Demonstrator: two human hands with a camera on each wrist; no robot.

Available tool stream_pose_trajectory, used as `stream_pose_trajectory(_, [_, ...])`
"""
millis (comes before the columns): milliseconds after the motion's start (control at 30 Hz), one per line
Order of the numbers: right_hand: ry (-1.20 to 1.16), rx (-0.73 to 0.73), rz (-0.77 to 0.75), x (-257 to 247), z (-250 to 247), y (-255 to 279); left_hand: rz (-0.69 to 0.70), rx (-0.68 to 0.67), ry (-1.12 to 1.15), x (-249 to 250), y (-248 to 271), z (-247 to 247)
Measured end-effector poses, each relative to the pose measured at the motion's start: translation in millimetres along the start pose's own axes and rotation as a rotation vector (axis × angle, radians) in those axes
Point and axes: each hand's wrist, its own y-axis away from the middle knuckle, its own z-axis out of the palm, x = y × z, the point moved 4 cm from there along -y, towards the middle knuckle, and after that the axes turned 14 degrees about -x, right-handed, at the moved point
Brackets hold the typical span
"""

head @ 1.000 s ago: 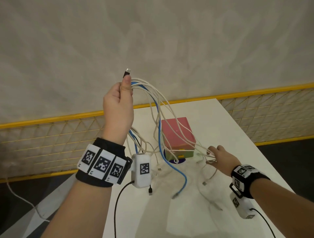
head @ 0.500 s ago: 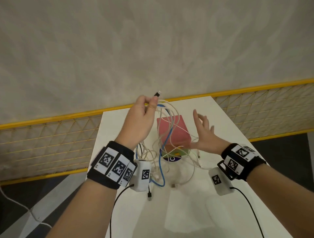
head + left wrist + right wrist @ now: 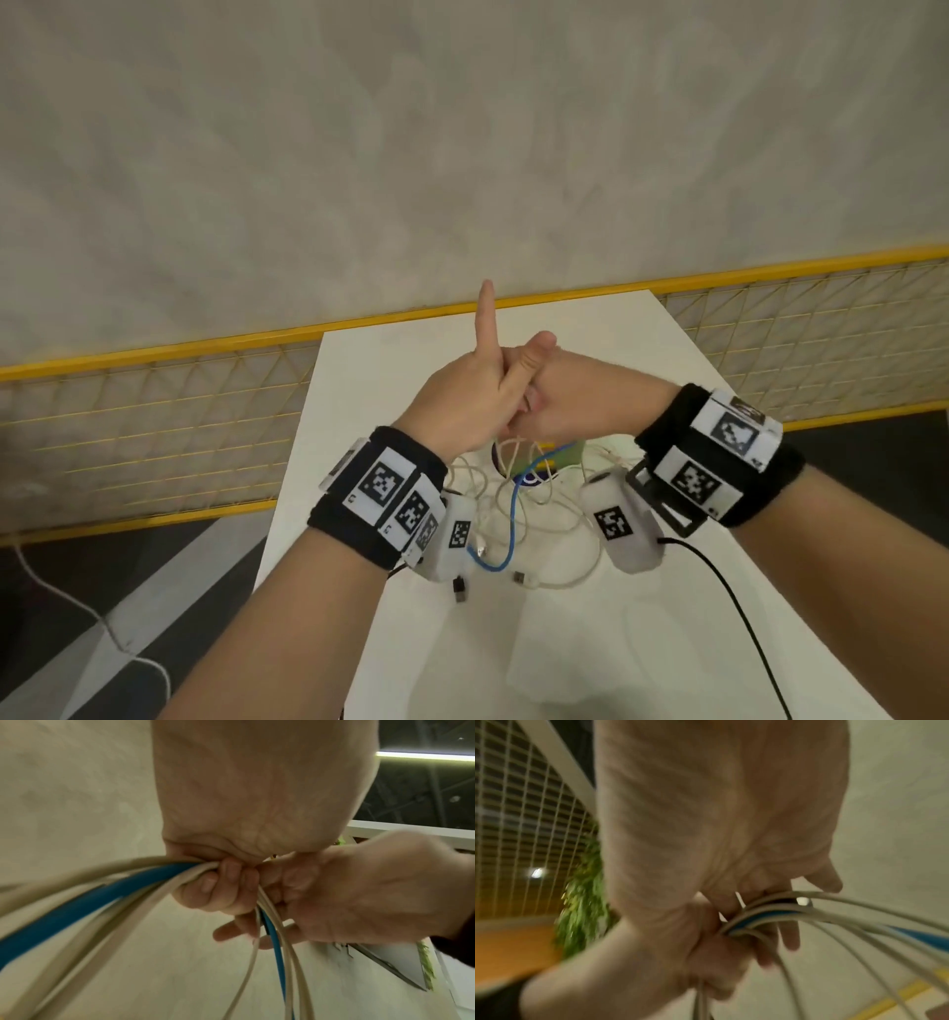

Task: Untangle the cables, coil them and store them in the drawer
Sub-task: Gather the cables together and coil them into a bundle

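Observation:
A tangle of white cables (image 3: 560, 514) with one blue cable (image 3: 513, 509) hangs from my two hands down onto the white table (image 3: 565, 642). My left hand (image 3: 477, 395) grips the bundle; its index finger sticks straight up. In the left wrist view its fingers (image 3: 223, 882) curl round the white and blue cables (image 3: 77, 908). My right hand (image 3: 565, 395) is pressed against the left and closes on the same bundle (image 3: 770, 915) between thumb and fingers. The hands hide the drawer box; only a green and yellow edge (image 3: 567, 452) shows.
Loose cable ends and plugs (image 3: 521, 578) lie on the table below my wrists. A black lead (image 3: 729, 591) runs from the right wrist camera. A yellow mesh fence (image 3: 154, 437) runs behind the table, below a plain wall. A white cord (image 3: 77, 606) lies on the floor at left.
My left hand has come down with the bundle from high above the table. My right hand left the cables on the table, rose and joined the left hand on the bundle.

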Motion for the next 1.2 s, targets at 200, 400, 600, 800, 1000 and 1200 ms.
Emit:
stream_pose_trajectory(200, [0.193, 0.4, 0.148, 12.8, -14.6, 3.0, 0.174, 0.015, 0.406, -18.1, -8.8, 6.4])
stream_pose_trajectory(400, [-0.278, 0.753, 0.241, 59.0, -49.5, 44.2, 0.007, -0.079, 0.213, -85.2, -11.5, 47.5])
stream_pose_trajectory(600, [0.208, 0.321, 0.615, 80.4, -16.0, 49.1, -0.11, -0.006, -0.04, -87.9, -28.1, 45.2])
stream_pose_trajectory(800, [0.599, 0.297, 0.204, 33.6, 21.9, 8.5, -0.036, -0.08, -0.175, -37.0, -38.1, 47.0])
stream_pose_trajectory(1000, [0.288, 0.293, 0.232, 29.5, -3.4, 20.7, 0.176, -0.036, 0.021, -49.0, -26.6, 44.7])
stream_pose_trajectory(1200, [0.029, 0.504, 0.262, 52.2, -9.7, 42.4, 0.026, 0.032, 0.004, -109.3, -32.9, 57.1])
